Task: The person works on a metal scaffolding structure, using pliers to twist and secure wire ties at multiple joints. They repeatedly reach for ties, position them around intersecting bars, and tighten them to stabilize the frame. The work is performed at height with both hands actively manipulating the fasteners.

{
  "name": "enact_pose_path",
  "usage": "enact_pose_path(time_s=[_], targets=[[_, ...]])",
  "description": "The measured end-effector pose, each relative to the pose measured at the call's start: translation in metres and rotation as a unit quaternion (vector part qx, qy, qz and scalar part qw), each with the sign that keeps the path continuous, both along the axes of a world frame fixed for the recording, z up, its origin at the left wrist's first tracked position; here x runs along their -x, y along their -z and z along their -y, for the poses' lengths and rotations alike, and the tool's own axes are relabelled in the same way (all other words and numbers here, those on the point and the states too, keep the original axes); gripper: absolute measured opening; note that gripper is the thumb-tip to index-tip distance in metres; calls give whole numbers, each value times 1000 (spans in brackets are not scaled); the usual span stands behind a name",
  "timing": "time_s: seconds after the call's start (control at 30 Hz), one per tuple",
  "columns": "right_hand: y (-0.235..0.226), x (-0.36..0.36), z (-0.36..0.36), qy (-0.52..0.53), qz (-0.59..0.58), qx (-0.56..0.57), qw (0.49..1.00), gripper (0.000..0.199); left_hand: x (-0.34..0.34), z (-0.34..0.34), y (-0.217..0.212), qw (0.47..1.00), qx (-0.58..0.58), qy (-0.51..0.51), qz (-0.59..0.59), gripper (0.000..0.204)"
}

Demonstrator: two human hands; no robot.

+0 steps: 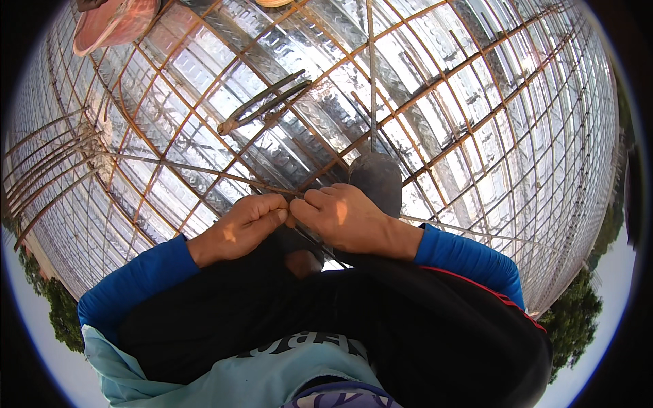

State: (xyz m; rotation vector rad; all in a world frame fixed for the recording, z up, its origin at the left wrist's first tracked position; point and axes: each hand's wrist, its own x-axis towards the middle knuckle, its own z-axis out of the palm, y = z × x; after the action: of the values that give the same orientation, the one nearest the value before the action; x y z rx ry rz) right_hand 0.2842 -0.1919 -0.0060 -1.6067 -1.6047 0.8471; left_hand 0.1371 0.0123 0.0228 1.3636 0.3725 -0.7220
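My left hand (246,224) and my right hand (343,219) meet with fingertips touching at a crossing of rusty steel bars in the rebar grid (435,88). Both hands are curled shut, pinching something thin at that crossing; it looks like tie wire, too small to make out. My dark shoe (376,178) stands on the bars just beyond my right hand. Blue sleeves cover both forearms.
The rebar grid lies over shiny corrugated metal decking (517,136). A loose bundle of short bars (265,102) rests on the grid farther ahead. Another person's foot (112,24) shows at the top left. Bent bars (47,163) curve at the left edge. Trees lie beyond the deck's rim.
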Motion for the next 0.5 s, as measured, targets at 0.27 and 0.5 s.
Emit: enact_pose_path(time_s=[0.27,0.5], targets=[[9,14,7,59,-303,129,943,7,-6,-4,-5,929,-243,198,198,7],[14,17,10,77,-362,119,921,12,0,-1,4,927,-242,210,196,9]])
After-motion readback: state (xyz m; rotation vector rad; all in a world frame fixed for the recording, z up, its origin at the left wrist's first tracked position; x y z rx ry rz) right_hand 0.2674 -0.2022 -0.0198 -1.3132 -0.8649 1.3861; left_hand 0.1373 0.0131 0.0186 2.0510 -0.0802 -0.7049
